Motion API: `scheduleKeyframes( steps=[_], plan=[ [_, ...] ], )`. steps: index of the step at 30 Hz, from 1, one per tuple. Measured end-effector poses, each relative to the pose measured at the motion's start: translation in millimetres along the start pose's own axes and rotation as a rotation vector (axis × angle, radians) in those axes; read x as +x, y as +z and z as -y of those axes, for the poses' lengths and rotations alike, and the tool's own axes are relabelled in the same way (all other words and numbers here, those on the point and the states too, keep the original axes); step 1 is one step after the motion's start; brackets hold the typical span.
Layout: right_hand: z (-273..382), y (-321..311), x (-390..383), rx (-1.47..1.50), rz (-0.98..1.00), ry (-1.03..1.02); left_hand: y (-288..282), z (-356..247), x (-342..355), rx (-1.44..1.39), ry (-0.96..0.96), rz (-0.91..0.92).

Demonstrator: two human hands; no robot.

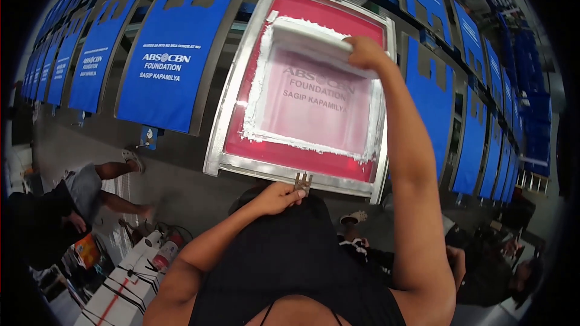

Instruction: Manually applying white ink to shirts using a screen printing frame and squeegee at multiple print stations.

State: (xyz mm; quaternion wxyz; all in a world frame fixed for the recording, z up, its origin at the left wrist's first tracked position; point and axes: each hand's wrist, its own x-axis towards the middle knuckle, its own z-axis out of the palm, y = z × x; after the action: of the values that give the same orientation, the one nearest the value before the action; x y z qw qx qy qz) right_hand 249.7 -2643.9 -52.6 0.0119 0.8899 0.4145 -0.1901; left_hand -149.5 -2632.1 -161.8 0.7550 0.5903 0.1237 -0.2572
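A silver-framed screen with red emulsion (pixel 244 121) and a pale see-through middle (pixel 311 127) bearing reversed-out or printed lettering sits before me, ringed by white ink (pixel 254 127). My right hand (pixel 364 53) grips a long pale squeegee (pixel 314 43) lying across the upper part of the screen, its arm reaching along the screen's right side. At the screen's near edge, my left hand (pixel 279 198) holds a small forked metal bracket (pixel 303 181) on the frame.
Blue bags (pixel 167 102) lie on boards in rows left, right and beyond the screen. People (pixel 81 196) (pixel 495 278) are around me at lower left and right. A white machine with cables (pixel 124 284) stands at lower left, beside a red cylinder (pixel 166 252).
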Motion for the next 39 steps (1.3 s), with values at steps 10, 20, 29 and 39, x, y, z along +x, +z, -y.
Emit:
scheduleKeyframes(
  steps=[10, 20, 29, 39],
  plan=[
    [118.0, 109.8, -247.4, 0.14, -0.256, -0.102, 5.8, -3.9, 2.3, -0.033, -0.07, -0.069],
    [10.0, 95.0, -232.2, 0.29, -0.181, -0.018, 5.6, 44.8, 10.9, 0.004, -0.241, -0.346],
    [-58.9, 142.9, -182.9, 1.133, -0.216, 0.152, -94.0, -74.7, -6.5, 0.647, 0.034, -1.228],
    [-78.4, 120.4, -195.7, 1.283, -0.18, 0.263, -122.4, -62.2, 8.4, 0.131, 0.256, -0.999]
  ],
)
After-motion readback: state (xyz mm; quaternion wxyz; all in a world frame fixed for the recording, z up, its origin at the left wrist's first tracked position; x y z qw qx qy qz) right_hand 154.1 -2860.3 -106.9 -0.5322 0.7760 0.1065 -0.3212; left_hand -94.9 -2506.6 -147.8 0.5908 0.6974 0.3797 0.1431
